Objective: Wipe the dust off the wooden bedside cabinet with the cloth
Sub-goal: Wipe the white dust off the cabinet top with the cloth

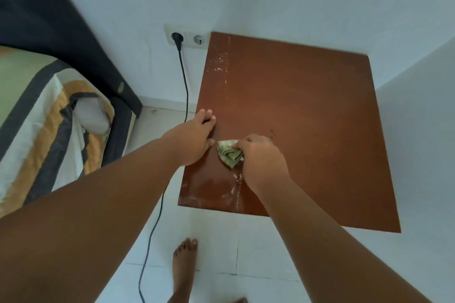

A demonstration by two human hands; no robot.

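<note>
- Furthest left in view lies the bed (37, 115), well apart from my work; a black cable (185, 86) drops from the wall socket (177, 37) down past the cabinet's left side.
- My left hand (194, 140) rests flat on the left edge of the wooden bedside cabinet (307, 110), fingers spread and pointing away from me, holding nothing. I judge it is only bracing me.
- Just right of that hand's thumb, almost touching it, is the cloth (229, 154), bunched into a small green wad on the near-left part of the top.
- My right hand (261, 157) is closed over the cloth's right side, knuckles up, pressing it onto the wood; the wad sticks out to the left from under my fingers.
- The relation that matters: pale dusty streaks run in a band along the left side, some at the near edge right below the cloth, some far up by the wall. That band's long axis runs away from me, so I judge the next stroke should go along it.
- To the right, the broad rest of the top looks plain brown; whether dust lies there I cannot tell. The right hand is the nearer one for all of it.
</note>
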